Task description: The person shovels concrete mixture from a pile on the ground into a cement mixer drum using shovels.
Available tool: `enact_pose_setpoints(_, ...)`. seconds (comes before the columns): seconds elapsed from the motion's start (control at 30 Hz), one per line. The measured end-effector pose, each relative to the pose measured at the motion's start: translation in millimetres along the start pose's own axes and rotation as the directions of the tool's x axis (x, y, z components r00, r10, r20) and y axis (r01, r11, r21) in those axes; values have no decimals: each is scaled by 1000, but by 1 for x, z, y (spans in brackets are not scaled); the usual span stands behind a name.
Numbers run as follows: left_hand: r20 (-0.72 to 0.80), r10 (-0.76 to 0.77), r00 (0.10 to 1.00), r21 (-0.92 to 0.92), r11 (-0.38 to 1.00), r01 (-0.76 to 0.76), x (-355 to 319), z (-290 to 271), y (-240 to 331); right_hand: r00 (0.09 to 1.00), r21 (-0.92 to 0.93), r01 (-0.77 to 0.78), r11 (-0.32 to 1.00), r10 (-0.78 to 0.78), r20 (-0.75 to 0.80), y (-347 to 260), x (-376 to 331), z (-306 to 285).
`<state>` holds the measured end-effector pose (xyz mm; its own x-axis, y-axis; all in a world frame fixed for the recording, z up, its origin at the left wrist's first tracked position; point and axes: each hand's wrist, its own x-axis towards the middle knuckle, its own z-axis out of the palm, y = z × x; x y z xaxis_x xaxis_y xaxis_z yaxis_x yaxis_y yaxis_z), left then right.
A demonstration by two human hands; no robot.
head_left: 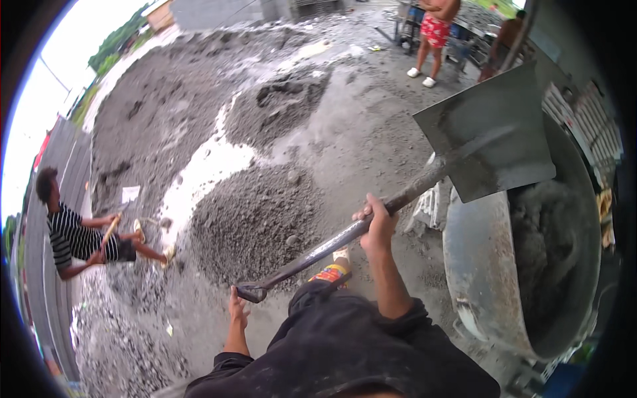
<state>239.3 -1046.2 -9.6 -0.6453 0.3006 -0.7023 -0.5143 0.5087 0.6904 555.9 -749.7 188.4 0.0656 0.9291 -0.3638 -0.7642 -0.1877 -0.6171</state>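
A long shovel slants across in front of me, its handle end low at the left and its wide metal blade high at the right. My right hand wraps round the shaft below the blade. At the grip end, my left hand holds on loosely, its fingers partly hidden by the angle. The blade is tilted over the far rim of a large round metal drum and carries no visible load. Inside the drum lies grey, dusty mix.
A gravel heap rises ahead, with white powder beside it and more grey sand beyond. At the left a person in a striped shirt holds a wooden-handled tool. Another person in red shorts stands far right.
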Motion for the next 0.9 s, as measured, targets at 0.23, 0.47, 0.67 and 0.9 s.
enact_pose_setpoints(0.23, 152, -107, 983, -545, 821, 173, 21, 31, -34, 977, -167, -196, 966, 207, 46, 39, 101, 27)
enact_pose_setpoints(0.47, 171, -295, 940, -485, 805, 341, 41, 83, 9, 892, -333, -438, 835, 450, -46, 102, 265, 43)
enact_pose_setpoints(0.67, 117, -207, 971, -450, 861, 238, 32, 148, 110, 827, -411, -533, 739, 558, -69, 163, 409, 14)
enact_pose_setpoints(0.9, -12, 91, 996, -339, 936, -90, -9, 278, 259, 484, -343, -848, 403, 853, -194, 209, 451, 32)
